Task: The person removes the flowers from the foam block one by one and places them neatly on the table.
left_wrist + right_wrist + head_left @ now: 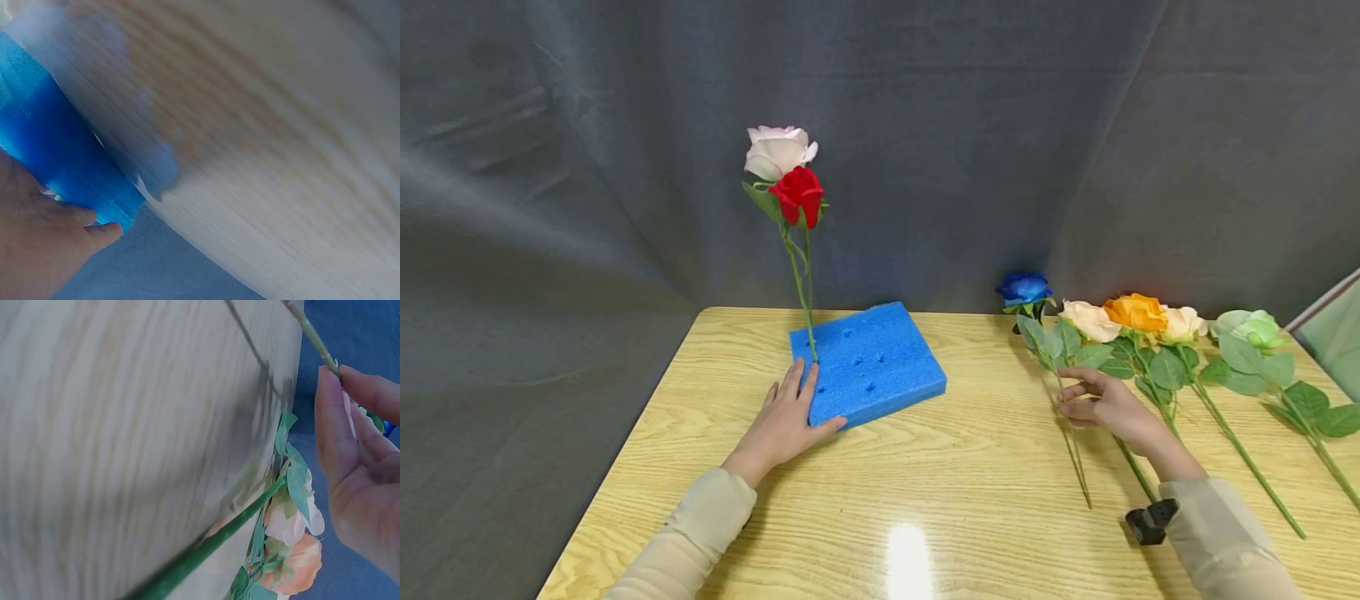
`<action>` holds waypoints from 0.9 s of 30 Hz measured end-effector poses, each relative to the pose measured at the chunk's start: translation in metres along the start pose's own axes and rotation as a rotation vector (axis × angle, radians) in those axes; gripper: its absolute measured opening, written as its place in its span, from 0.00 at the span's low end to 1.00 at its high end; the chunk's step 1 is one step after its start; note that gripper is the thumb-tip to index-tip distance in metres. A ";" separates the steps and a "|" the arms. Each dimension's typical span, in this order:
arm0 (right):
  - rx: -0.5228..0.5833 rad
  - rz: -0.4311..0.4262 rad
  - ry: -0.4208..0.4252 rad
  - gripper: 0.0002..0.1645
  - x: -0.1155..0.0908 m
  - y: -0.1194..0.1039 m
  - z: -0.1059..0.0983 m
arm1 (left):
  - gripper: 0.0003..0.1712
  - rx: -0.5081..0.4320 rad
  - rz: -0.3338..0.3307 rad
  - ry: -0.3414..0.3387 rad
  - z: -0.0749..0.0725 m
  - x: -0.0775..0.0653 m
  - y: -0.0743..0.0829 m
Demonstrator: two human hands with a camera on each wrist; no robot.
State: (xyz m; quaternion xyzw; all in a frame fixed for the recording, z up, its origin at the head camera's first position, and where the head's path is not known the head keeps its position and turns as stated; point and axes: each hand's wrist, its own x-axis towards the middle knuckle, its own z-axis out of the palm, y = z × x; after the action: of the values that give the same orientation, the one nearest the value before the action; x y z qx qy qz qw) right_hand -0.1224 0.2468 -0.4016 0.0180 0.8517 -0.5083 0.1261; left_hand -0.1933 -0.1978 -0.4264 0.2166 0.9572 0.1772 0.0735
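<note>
A blue foam block (898, 346) with several small holes lies on the table. My left hand (786, 421) rests along its near left corner, fingers spread, with the thumb at the front edge. Two artificial roses stand in the block just beyond those fingers: a red rose (799, 197) and, behind it, a pale pink rose (777, 152). On the right, my right hand (1108, 408) pinches a thin green stem (315, 342) between thumb and fingertip. That stem runs up to a blue rose (1025, 288), whose head is near the table's back edge.
To the right of the blue rose lie several more artificial roses: a peach rose (1090, 322), an orange rose (1137, 312), another peach rose (1183, 324) and a pale green rose (1251, 328). Their stems point toward the front. A dark curtain (925, 150) hangs behind the wooden table (820, 517).
</note>
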 end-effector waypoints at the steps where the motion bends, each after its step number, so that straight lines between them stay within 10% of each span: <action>1: 0.003 0.004 -0.004 0.39 0.000 0.001 -0.001 | 0.56 0.000 0.001 0.001 0.000 0.000 0.000; 27: -0.022 0.101 -0.057 0.35 -0.008 0.013 -0.006 | 0.59 0.054 0.006 0.008 0.001 -0.001 -0.001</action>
State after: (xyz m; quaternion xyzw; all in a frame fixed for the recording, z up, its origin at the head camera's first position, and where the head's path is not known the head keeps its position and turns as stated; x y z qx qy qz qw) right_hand -0.1141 0.2591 -0.4087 0.0450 0.8512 -0.4924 0.1760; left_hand -0.1928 -0.1984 -0.4271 0.2206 0.9614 0.1522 0.0632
